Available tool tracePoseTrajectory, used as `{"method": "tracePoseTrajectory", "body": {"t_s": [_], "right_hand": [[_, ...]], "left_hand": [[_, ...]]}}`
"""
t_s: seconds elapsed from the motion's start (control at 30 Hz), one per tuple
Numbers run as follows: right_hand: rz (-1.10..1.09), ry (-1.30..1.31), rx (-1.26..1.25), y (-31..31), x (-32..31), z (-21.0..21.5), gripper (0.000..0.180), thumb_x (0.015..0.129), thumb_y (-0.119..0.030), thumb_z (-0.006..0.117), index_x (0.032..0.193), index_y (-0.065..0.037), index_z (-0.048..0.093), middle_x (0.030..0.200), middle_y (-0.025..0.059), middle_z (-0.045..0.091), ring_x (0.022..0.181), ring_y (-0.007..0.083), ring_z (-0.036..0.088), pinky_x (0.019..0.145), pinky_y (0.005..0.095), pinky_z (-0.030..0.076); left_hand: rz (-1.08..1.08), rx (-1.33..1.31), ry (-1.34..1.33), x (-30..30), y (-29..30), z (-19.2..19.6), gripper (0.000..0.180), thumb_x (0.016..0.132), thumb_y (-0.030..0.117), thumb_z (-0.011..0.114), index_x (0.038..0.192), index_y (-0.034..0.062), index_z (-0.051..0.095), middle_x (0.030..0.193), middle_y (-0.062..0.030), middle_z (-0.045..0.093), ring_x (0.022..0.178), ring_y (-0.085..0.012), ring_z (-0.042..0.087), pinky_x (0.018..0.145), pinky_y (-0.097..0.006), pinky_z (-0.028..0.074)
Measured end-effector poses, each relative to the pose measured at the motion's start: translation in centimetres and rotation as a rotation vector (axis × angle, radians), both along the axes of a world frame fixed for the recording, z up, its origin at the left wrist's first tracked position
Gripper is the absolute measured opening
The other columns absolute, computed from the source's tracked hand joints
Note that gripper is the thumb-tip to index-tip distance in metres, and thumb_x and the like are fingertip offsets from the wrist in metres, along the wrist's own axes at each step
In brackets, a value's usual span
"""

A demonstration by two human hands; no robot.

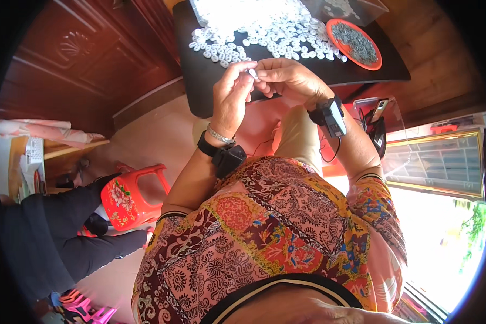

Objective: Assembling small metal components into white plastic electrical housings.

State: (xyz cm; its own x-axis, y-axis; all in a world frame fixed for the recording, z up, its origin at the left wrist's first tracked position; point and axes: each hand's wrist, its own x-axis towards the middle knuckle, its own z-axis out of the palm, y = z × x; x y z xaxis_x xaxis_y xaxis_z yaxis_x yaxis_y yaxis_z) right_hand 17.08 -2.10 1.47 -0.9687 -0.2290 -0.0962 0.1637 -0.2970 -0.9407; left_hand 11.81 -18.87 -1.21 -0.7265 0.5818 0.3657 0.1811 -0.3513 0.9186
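Close together over the near edge of a black table (pixel 198 86), my two hands meet at one small white oval piece (pixel 252 74). My left hand (pixel 231 100) has it between thumb and fingers. From the other side, my right hand (pixel 291 78) pinches at the same piece, its fingertips nearly touching the left ones. Fine detail on the piece is too small to make out. Just beyond my hands, many loose white oval pieces (pixel 283 38) are spread over the tabletop, partly washed out by glare.
An orange-red dish (pixel 369 67) of small grey metal-looking bits stands at the table's right. Behind it is a clear plastic container (pixel 356 9). A red plastic stool (pixel 125 201) stands at left, beside another person's dark-clothed legs (pixel 75 237). My wrists carry strapped devices, one with a cable.
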Motion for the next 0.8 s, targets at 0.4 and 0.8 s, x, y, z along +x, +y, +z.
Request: {"method": "tracePoseTrajectory", "body": {"t_s": [0.4, 0.8], "right_hand": [[-0.029, -0.015, -0.091, 0.7, 3.4, -2.2, 0.02, 0.091, -0.025, 0.056, 0.092, -0.005, 0.06, 0.078, -0.0004, 0.058, 0.07, 0.0087, 0.053, 0.063, 0.0218, 0.041], [-0.457, 0.326, 0.446, 0.3, 5.6, -2.2, 0.009, 0.086, -0.008, 0.059, 0.089, 0.001, 0.06, 0.081, 0.0016, 0.06, 0.077, 0.0069, 0.054, 0.07, 0.0222, 0.044]], "left_hand": [[-0.094, -0.025, 0.135, 2.1, 1.2, 0.4, 0.01, 0.093, 0.009, 0.048, 0.091, -0.0009, 0.05, 0.073, -0.0081, 0.06, 0.069, -0.0136, 0.061, 0.063, -0.025, 0.048], [-0.053, -0.187, -0.064, 2.3, 2.4, -0.9, 0.006, 0.086, 0.008, 0.055, 0.083, 0.0031, 0.054, 0.066, 0.0024, 0.049, 0.056, -0.0027, 0.041, 0.049, -0.018, 0.033]]}}
